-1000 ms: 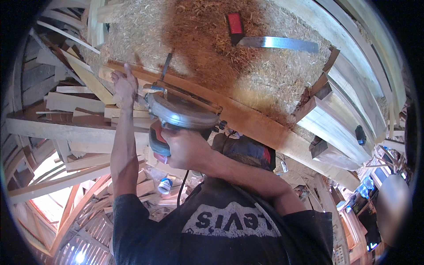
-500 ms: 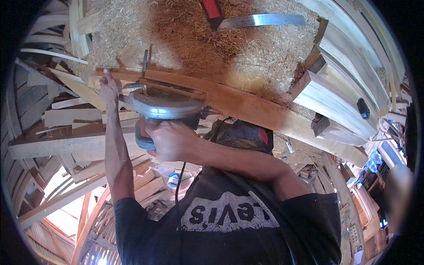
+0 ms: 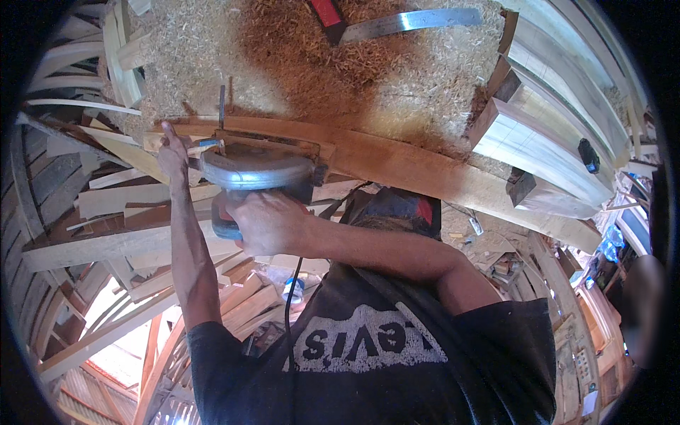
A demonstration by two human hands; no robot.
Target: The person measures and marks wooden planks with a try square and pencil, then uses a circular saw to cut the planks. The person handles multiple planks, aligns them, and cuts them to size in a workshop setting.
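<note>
My right hand (image 3: 265, 221) is wrapped round the handle of a circular saw (image 3: 258, 172) with a silver, rounded guard. The saw's base rests on a long brown wooden board (image 3: 397, 159) near its left end, and a thin metal rod sticks up from the base. The blade is hidden from view. At the board's left end, just left of the saw, my left hand (image 3: 173, 152) grips the wood with a finger or thumb stretched along it. A black cord hangs below the saw, in front of my dark shirt.
Beyond the board, reddish sawdust (image 3: 312, 64) covers pale shavings. A handsaw (image 3: 414, 23) with a red-and-black handle lies there. Thick pale beams (image 3: 538, 152) stand at the right, one bearing a small black object (image 3: 588, 156). Stacked planks (image 3: 113, 202) fill the left.
The circular saw has moved slightly left along the board, closer to my left hand. My left hand keeps its place at the board's end. The whole view has shifted a little.
</note>
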